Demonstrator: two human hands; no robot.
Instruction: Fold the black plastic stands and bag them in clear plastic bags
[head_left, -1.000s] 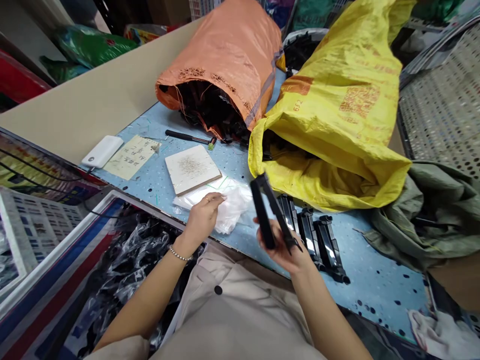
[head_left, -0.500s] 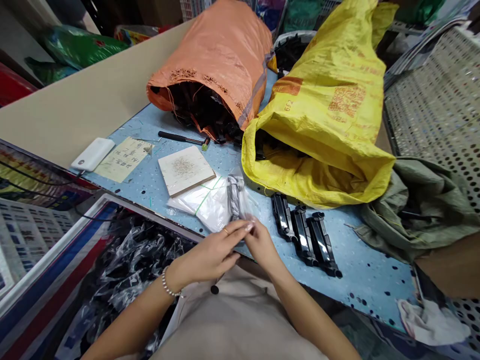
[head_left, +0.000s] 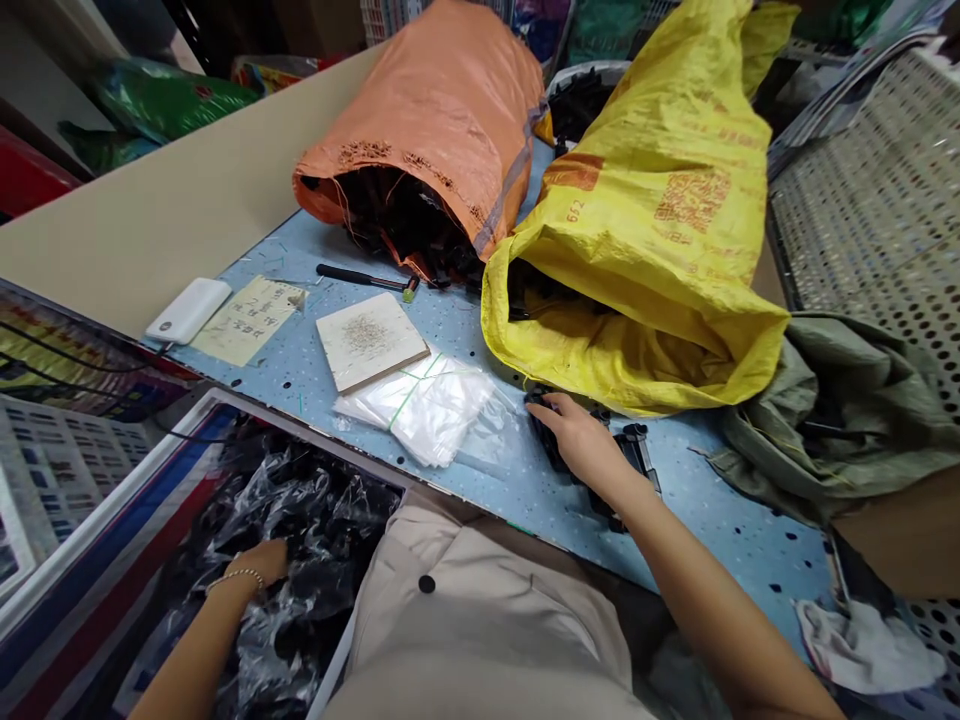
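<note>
- Along the front of the yellow sack point(head_left: 697, 270), on the blue table point(head_left: 720, 545), a short row of slim black parts point(head_left: 639, 460) is laid side by side; their long axis is run from the sack's mouth toward the near edge, slanting rightward.
- Beyond the table's near edge, at the left, a white-rimmed bin point(head_left: 112, 497) is filled with bagged black parts point(head_left: 330, 490).
- The row is reached by the right hand point(head_left: 589, 445), much the nearer one; its bent fingers are laid over the far end of the leftmost part, but whether that part is gripped cannot be told.
- The left hand point(head_left: 262, 565) is sunk among the bagged parts; its fingers are hidden, so its grip cannot be told.
- Half a second earlier, both hands were joined at a bagged part beside the clear bags point(head_left: 442, 415); now they are parted, and no bagged part is seen there.
</note>
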